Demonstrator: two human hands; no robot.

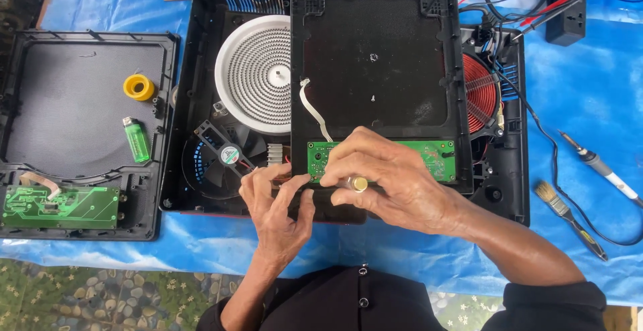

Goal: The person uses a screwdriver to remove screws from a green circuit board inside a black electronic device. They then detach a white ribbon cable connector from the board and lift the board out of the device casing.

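My right hand (pixel 392 184) is closed around a screwdriver whose pale handle end (pixel 360 184) points toward me, its tip hidden over a green circuit board (pixel 439 158). The board sits at the near edge of a black cooker top panel (pixel 375 63) lying upside down. My left hand (pixel 278 204) pinches something small at the board's left corner; what it holds is hidden. A white ribbon cable (pixel 312 109) curves up from the board.
An open black cooker base (pixel 201 103) shows a white coil heater (pixel 258 73), a fan (pixel 229 153) and a red coil (pixel 481 93). A second panel (pixel 74 103) at left carries a yellow tape roll (pixel 138 87), green lighter (pixel 136 139) and green board (pixel 60 205). At right lie a soldering iron (pixel 599 167) and brush (pixel 569 214).
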